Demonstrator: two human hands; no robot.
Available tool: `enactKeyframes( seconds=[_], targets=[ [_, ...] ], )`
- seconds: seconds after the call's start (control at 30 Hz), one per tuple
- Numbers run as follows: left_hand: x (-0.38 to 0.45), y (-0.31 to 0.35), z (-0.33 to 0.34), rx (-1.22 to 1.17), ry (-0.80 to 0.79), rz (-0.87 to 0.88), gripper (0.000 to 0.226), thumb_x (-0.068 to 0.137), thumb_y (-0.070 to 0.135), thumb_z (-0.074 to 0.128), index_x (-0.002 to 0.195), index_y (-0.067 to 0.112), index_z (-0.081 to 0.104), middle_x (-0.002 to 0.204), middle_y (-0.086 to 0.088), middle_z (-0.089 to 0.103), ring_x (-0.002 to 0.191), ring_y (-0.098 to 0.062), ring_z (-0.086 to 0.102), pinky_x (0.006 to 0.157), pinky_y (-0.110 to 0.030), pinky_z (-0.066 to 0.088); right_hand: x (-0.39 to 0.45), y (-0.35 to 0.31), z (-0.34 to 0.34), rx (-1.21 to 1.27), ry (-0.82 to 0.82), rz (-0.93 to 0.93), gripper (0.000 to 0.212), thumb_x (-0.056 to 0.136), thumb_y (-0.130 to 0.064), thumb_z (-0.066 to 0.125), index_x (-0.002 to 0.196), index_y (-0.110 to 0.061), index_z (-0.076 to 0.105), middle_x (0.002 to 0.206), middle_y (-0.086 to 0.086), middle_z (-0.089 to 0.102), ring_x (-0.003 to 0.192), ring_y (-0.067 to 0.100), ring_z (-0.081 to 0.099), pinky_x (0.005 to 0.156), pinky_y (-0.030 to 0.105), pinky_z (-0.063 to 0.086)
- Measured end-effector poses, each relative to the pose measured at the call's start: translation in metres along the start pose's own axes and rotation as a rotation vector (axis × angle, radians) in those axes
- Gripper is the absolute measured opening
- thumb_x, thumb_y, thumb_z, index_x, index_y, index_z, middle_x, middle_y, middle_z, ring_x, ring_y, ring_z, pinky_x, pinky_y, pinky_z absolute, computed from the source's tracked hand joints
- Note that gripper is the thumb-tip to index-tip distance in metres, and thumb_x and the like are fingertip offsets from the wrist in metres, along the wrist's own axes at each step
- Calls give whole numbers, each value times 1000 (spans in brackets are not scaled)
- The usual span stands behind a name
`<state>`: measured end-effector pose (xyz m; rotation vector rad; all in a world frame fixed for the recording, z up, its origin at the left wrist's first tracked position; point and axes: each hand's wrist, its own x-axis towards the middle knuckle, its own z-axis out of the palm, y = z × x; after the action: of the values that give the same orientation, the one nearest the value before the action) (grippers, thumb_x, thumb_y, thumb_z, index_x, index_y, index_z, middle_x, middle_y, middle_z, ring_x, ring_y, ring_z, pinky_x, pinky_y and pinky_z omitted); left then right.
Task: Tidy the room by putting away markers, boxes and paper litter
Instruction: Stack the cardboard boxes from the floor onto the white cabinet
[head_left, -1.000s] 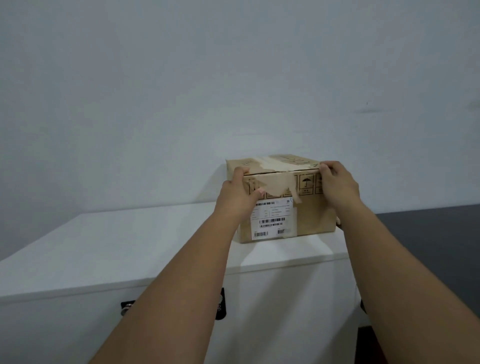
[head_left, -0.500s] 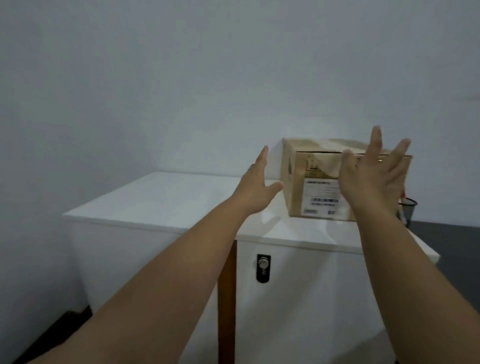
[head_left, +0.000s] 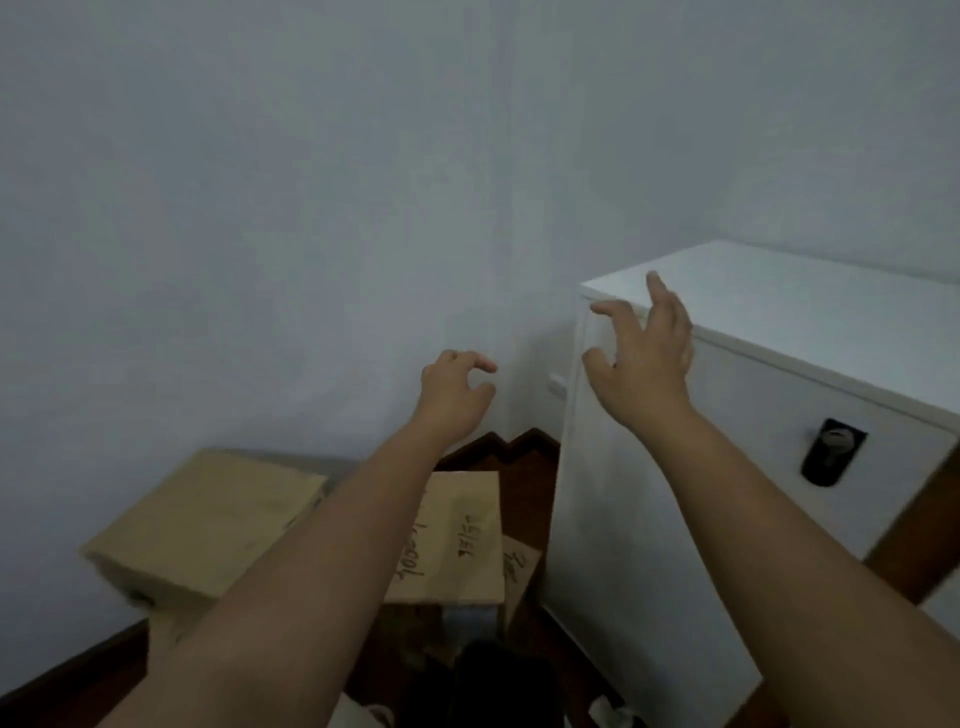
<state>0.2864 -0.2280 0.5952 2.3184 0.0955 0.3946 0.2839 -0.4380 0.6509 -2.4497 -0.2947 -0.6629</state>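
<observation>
Two cardboard boxes stand on the floor against the wall, left of the white cabinet (head_left: 779, 332). The left box (head_left: 208, 525) is plain, closed and tilted. The second box (head_left: 457, 540) has handwriting on its top flaps and is partly hidden by my left forearm. My left hand (head_left: 454, 387) hovers above the boxes with curled fingers and holds nothing. My right hand (head_left: 644, 353) is spread open in front of the cabinet's left top corner, also holding nothing. The taped box from before is out of view.
The white cabinet has a black lock (head_left: 834, 452) on its front. A dark wooden floor (head_left: 498, 447) runs between the boxes and the cabinet. Something dark (head_left: 498, 675) and bits of white litter (head_left: 608, 712) lie at the cabinet's base. A grey wall stands behind.
Both hands let go of the taped box on the cabinet top and opened. My view swung left and down, so the cabinet's left side and the floor boxes now show.
</observation>
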Motion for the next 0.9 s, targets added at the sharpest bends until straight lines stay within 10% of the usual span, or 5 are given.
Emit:
enactKeyframes(
  seconds=[0.3, 0.5, 0.63, 0.9],
  targets=[
    [-76, -233, -127, 288, 50, -659, 39, 85, 41, 58, 123, 33, 55, 140, -9, 36, 134, -36, 28, 109, -43, 26, -33, -134, 220, 323, -720, 34, 58, 93, -27, 52, 147, -21, 33, 155, 7, 27, 141, 27, 24, 116, 41, 24],
    [-134, -339, -153, -38, 172, -1070, 85, 75, 56, 65, 146, 23, 33, 150, -14, 27, 134, -41, 32, 109, -48, 35, -78, -178, 333, 519, -994, 407, 63, 97, -25, 52, 152, -19, 22, 158, 7, 23, 142, 31, 29, 105, 40, 35],
    [-152, -369, -116, -372, 346, -1185, 113, 54, 69, 67, 150, 25, 24, 150, -15, 33, 136, -40, 33, 110, -52, 35, -85, -185, 390, 551, -1055, 556, 71, 96, -29, 55, 154, -17, 16, 160, 7, 21, 143, 32, 28, 110, 44, 33],
    [-173, -394, -97, -665, 445, -988, 76, 90, 17, 65, 151, 32, 21, 143, 1, 49, 126, -21, 49, 109, -42, 40, -79, -191, 455, 646, -963, 651, 78, 96, -25, 58, 155, -20, 9, 162, 5, 16, 145, 31, 25, 107, 43, 32]
  ],
)
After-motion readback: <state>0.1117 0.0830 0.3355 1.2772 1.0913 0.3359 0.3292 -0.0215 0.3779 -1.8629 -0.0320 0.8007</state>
